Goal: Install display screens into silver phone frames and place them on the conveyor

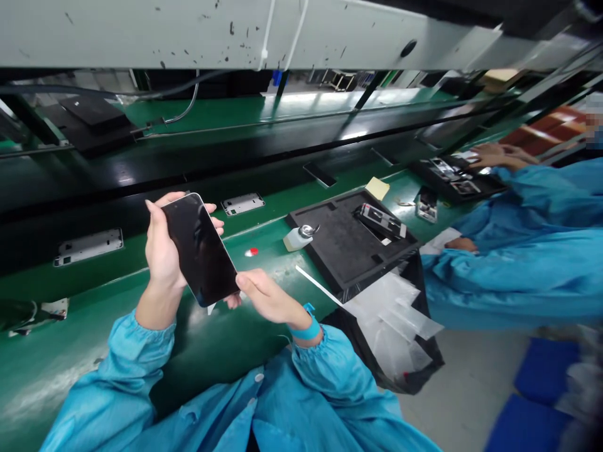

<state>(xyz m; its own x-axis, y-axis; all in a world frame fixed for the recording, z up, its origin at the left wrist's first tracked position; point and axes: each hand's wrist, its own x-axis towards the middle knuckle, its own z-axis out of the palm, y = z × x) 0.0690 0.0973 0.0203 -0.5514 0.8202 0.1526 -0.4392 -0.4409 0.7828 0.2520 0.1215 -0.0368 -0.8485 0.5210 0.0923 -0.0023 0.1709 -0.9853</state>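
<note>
A smartphone (201, 251) with a dark glossy screen is held tilted above the green bench, its screen towards me. My left hand (164, 245) wraps round its left edge, thumb along the upper left side and fingertips showing past the right edge. At the lower right corner, my right hand (264, 294) grips the phone between thumb and fingers; a blue strap circles that wrist. On the bench beyond the hands lie a small red-and-white piece (251, 252) and a small bottle (298, 238) with a metal top.
A black foam tray (330, 251) with a phone part (381, 220) on it sits to the right, plastic sheets (391, 314) below it. Metal phone frames (88, 247) lie along the dark conveyor strip. At right, a co-worker's blue sleeve (518, 270) reaches over the bench.
</note>
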